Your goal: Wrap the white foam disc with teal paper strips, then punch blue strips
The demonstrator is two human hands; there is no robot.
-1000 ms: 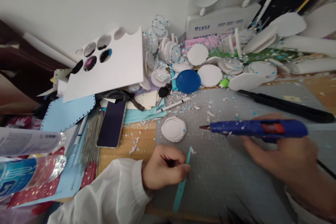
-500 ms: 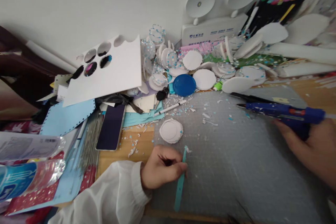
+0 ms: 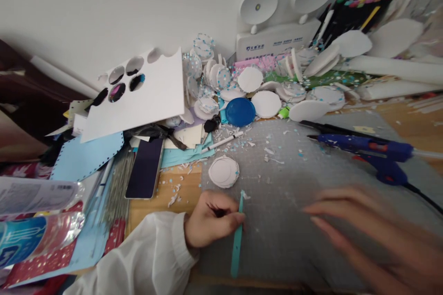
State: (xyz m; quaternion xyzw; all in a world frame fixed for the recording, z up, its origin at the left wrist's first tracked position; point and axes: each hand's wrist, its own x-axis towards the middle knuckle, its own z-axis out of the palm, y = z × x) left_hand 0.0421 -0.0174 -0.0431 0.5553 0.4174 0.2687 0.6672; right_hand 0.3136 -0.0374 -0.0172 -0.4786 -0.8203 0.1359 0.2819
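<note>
Cutting mat (image 3: 277, 262): gray, gridded, my reference for all entries.

White board with round cut-outs (image 3: 155, 97): propped up behind the mat, off to its left.

Twin-head emergency light (image 3: 270, 40): white, behind the mat, with heaped white discs between the two.

Right hand (image 3: 360, 226): bare, over the right half of the mat, blurred on my view. I read a moderately wide grip, thumb apart from the fingers, nothing held. The glue gun is the nearest item.

Hot glue gun (image 3: 367, 146): blue, lying on the right rear part of the mat, nozzle pointing left, a clear glue stick protruding at its back end. A long black tool (image 3: 335, 128), partly hidden, lies just behind it on the mat.

Left hand (image 3: 214, 221): bare, white sleeve, at the left side of the mat. I see a narrow pinch, thumb against curled fingers, closed on the tweezers.

Smartphone (image 3: 144, 168): dark screen up, left of the mat.

Tweezers (image 3: 236, 251): teal, over the left part of the mat, tip toward its rear, a small pale scrap (image 3: 245, 195) at the tip.

Blue disc (image 3: 240, 112): round, at the rear edge of the mat, among white discs.

Layered white disc (image 3: 224, 172): on the mat's left edge, ahead of the tweezers' tip.

White pen (image 3: 221, 142): banded black, near the mat's rear left corner.

Paper scraps (image 3: 269, 151): white and blue, scattered over the mat's rear part.
</note>
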